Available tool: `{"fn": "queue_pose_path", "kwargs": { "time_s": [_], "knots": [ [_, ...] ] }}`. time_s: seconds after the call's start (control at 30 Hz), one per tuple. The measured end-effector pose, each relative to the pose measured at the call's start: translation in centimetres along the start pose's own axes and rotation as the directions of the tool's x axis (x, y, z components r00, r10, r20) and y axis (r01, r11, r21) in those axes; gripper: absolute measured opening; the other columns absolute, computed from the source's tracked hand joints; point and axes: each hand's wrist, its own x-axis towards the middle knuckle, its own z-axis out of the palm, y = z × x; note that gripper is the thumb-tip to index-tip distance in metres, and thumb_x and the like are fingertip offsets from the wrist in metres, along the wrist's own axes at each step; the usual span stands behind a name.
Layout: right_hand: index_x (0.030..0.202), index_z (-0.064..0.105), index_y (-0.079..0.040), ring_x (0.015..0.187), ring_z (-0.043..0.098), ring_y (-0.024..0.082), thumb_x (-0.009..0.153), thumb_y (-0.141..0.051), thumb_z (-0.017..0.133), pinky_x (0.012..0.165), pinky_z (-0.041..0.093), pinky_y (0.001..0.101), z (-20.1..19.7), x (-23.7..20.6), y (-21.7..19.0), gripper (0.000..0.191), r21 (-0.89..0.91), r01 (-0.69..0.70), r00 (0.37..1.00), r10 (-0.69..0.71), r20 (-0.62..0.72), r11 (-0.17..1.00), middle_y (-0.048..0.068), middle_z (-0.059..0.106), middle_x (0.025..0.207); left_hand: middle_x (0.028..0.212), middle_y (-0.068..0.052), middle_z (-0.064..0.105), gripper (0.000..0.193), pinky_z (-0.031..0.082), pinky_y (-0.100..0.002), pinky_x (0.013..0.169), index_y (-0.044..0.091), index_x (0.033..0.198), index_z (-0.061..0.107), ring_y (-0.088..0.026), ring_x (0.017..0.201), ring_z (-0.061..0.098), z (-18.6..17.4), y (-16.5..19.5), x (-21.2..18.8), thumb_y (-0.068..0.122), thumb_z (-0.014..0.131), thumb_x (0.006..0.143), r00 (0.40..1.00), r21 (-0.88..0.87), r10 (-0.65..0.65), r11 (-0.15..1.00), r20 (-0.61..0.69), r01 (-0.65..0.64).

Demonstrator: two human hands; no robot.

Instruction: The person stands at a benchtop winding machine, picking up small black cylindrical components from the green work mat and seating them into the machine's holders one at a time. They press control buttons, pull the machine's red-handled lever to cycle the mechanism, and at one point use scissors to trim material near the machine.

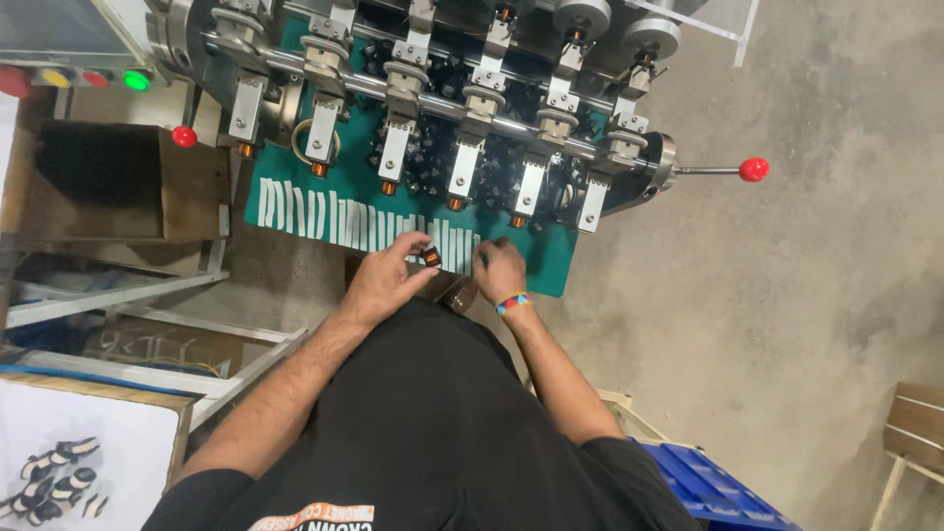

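— Left side, what is listed?
— Open cardboard box (98, 182) with dark contents; red, yellow and green indicator lamps (137, 80) above; white tray of black-and-white parts (54, 482) below.
— Right side?
— Red-knobbed lever (753, 169), blue plastic crate (713, 487), wooden chair frame (914, 433), grey concrete floor (806, 295).

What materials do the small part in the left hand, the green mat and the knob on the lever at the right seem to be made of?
Small part in the left hand: dark body, probably plastic, with an orange-brown band that looks like copper wire.
Green mat: flat and matte, probably rubber or vinyl.
Knob: glossy red ball, likely plastic, on a shiny metal lever.
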Motion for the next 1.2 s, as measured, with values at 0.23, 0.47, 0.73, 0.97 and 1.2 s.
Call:
{"fn": "queue_pose_path", "kwargs": {
  "time_s": [0.23, 0.47, 0.73, 0.97, 1.2],
  "knots": [
    [0.117, 0.062, -0.004, 0.115, 0.06, 0.027, 0.096, -0.015, 0.066, 0.085, 0.058, 0.0371, -6.3, -2.4, -8.6, 0.024, 0.545, 0.121, 0.969, -0.218, 0.117, 0.83, 0.013, 0.056, 0.123, 0.115, -0.016, 0.071, 0.058, 0.058, -0.046, 0.075, 0.012, 0.136, 0.05, -0.038, 0.097, 0.07, -1.7, 0.3, 2.2, 0.013, 0.075, 0.084, 0.958, 0.175, 0.238, 0.948, 0.16, -0.265],
    [0.121, 0.06, -0.003, 0.1, 0.068, 0.019, 0.097, -0.016, 0.065, 0.073, 0.06, 0.0312, -4.8, -1.9, -9.8, 0.029, 0.526, -0.048, 0.997, 0.007, 0.08, 0.849, 0.012, 0.058, 0.122, 0.117, -0.012, 0.069, 0.051, 0.058, -0.043, 0.078, 0.013, 0.135, 0.057, -0.035, 0.1, 0.07, -3.6, 0.9, 2.8, 0.009, 0.071, 0.087, 0.859, 0.03, 0.464, 0.876, 0.216, -0.481],
    [0.11, 0.065, -0.003, 0.087, 0.067, 0.019, 0.096, -0.015, 0.066, 0.068, 0.057, 0.0316, -2.6, -3.4, -10.3, 0.019, 0.458, -0.117, 0.992, 0.123, 0.016, 0.882, 0.009, 0.065, 0.105, 0.109, -0.009, 0.069, 0.047, 0.057, -0.044, 0.076, 0.013, 0.133, 0.059, -0.035, 0.095, 0.069, -5.0, -0.5, 2.6, 0.012, 0.071, 0.087, 0.789, 0.003, 0.526, 0.831, 0.318, -0.556],
    [0.107, 0.066, -0.003, 0.092, 0.07, 0.019, 0.093, -0.015, 0.065, 0.067, 0.059, 0.0294, -2.5, -2.4, -12.1, 0.019, 0.407, -0.089, 0.992, 0.118, -0.045, 0.909, 0.01, 0.068, 0.103, 0.118, -0.011, 0.069, 0.046, 0.057, -0.045, 0.079, 0.01, 0.131, 0.06, -0.036, 0.098, 0.069, -6.2, -1.0, 2.4, 0.011, 0.072, 0.087, 0.776, -0.005, 0.548, 0.818, 0.311, -0.575],
    [0.11, 0.067, 0.002, 0.082, 0.07, 0.016, 0.099, -0.021, 0.068, 0.073, 0.057, 0.0293, -3.1, -4.7, -11.3, 0.025, 0.62, -0.237, 0.972, 0.176, 0.159, 0.748, 0.009, 0.073, 0.09, 0.117, -0.013, 0.072, 0.04, 0.061, -0.037, 0.08, 0.005, 0.124, 0.064, -0.028, 0.097, 0.074, -6.2, -1.6, 3.2, 0.015, 0.078, 0.088, 0.854, 0.014, 0.513, 0.856, 0.089, -0.516]
  ]
}}
